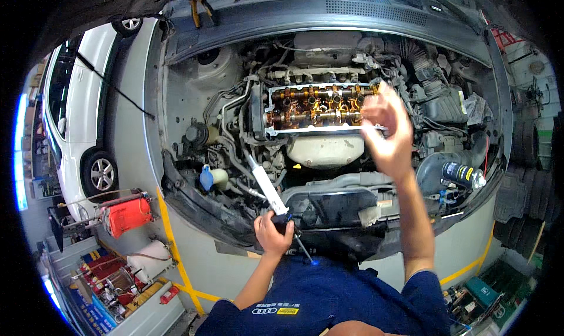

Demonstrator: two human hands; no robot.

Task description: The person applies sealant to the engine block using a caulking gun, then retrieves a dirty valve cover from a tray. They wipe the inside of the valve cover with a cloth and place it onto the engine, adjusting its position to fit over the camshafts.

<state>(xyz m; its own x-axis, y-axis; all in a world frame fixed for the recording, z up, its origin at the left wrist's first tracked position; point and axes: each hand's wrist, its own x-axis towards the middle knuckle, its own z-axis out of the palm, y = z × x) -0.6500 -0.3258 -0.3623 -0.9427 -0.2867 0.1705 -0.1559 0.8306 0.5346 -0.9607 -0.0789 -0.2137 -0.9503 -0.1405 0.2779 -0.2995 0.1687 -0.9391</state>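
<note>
My left hand [274, 233] is wrapped round the dark handle of a caulking gun holding a white sealant tube [269, 189]. The nozzle points up and away, toward the engine's near left corner; the gun's rod sticks back toward my body. Over the right end of the uncovered cylinder head [320, 108], my right hand [388, 133] is raised with fingers spread, blurred by motion, and nothing shows in it. Amber-stained camshafts lie inside the cylinder head's pale rim. I cannot tell whether a fingertip touches that rim.
A spray can [464, 175] lies at the bay's front right. Pliers [200, 8] rest near the windscreen base. A blue-capped reservoir [212, 177] stands front left. Beyond the left fender are a white car [82, 95], a red machine [127, 214] and a tool cart [117, 283].
</note>
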